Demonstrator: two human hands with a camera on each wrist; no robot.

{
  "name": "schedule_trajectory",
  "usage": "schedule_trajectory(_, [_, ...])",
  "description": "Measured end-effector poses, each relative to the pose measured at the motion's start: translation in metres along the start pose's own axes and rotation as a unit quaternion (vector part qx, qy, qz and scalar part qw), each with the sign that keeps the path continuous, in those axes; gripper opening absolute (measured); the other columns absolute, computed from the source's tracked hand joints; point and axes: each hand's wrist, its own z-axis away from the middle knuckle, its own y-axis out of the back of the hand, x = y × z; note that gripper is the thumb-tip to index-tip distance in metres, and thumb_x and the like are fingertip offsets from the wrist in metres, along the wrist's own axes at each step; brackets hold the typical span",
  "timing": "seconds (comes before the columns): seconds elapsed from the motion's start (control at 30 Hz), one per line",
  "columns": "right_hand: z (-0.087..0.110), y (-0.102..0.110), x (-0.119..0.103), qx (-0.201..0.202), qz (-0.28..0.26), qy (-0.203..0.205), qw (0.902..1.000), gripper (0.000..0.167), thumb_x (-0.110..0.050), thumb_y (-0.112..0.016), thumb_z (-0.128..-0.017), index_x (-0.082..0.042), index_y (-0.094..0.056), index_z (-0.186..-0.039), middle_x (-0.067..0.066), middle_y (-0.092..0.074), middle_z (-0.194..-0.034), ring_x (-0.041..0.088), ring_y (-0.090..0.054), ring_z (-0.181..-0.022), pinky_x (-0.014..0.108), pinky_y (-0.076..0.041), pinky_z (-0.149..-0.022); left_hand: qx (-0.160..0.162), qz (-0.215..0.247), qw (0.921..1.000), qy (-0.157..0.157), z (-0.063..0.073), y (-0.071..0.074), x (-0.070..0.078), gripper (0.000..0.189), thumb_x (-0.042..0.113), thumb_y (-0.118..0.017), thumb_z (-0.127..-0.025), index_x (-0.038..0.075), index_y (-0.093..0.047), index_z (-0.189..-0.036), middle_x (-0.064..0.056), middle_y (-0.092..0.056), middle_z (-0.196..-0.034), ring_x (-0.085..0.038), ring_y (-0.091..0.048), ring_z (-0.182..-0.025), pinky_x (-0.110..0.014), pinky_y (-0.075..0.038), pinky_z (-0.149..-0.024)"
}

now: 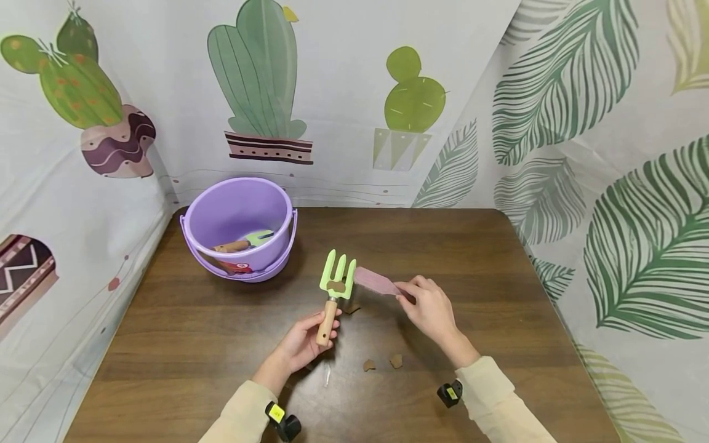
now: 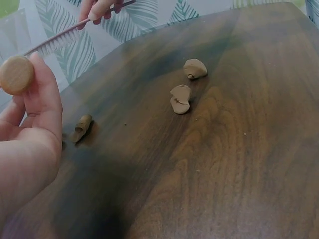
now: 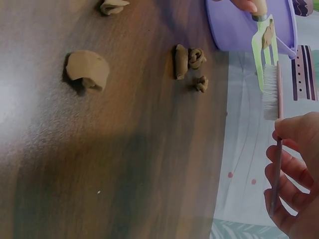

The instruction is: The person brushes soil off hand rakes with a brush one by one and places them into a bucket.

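My left hand (image 1: 301,344) grips the wooden handle of a small garden fork (image 1: 327,321), its three green tines pointing away from me. A brown clay-like piece (image 1: 335,286) sticks to the fork where the tines meet. A pink brush (image 1: 378,282) is pinched in my right hand (image 1: 432,307). In the right wrist view the brush's pale bristles (image 3: 270,92) face the fork and overlap its tines. Both tools are held up over the table, the brush coming from the right. The handle's round end (image 2: 16,74) shows in the left wrist view.
A purple bucket (image 1: 238,203) stands at the back left, with another green tool with a wooden handle (image 1: 232,246) inside. Several brown clay-like pieces lie on the wooden table (image 1: 471,246), including a folded one (image 3: 88,68) and a rolled one (image 3: 181,62). Patterned cloth hangs behind.
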Motion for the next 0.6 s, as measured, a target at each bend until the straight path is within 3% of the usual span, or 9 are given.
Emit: schedule_trajectory(0.6, [-0.021, -0.003, -0.031, 0.012, -0.034, 0.031, 0.9989, 0.022, -0.014, -0.075, -0.074, -0.018, -0.074, -0.096, -0.004, -0.060, -0.077, 0.011, -0.047, -0.064, 0.024, -0.039, -0.053, -0.012, -0.001, 0.9999, -0.008, -0.009, -0.002, 0.011, 0.032, 0.022, -0.030, -0.100, 0.013, -0.057, -0.113, 0.002, -0.062, -0.092, -0.007, -0.060, -0.076, -0.018, -0.049, -0.066])
